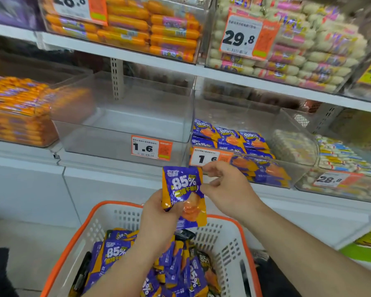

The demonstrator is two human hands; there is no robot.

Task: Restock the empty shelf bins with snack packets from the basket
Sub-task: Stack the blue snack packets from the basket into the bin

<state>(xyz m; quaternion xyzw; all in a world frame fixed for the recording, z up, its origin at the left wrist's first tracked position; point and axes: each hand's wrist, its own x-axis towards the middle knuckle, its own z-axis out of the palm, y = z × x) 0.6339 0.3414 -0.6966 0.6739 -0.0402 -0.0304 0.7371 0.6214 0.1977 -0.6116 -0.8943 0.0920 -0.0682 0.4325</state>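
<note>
Centre of the frame: a purple-and-orange snack packet (183,194) marked "85%" is held upright above the basket (227,236), in front of the shelf edge. The left hand (159,213) has its grip closed round the packet's lower left edge, thumb on the front face; the right hand (225,187) pinches the packet's upper right corner between thumb and fingertips, the other fingers loosely bent. Bottom centre: the white basket with an orange rim holds a loose heap of matching packets (116,254), lying at mixed angles. Middle of the frame: a clear shelf bin (124,116) carrying a "1.6" price tag (151,147) stands empty. Just right of it, a second clear bin (285,168), also tagged "1.6", is partly filled with the same purple packets (234,138), ranked toward its left side. Left edge: a bin of orange-wrapped sticks (15,108). Upper shelf: bins of orange sausages (150,28) at upper centre and pale pink-labelled sausages (313,50) at upper right, with a "29.8" tag (241,36).
</note>
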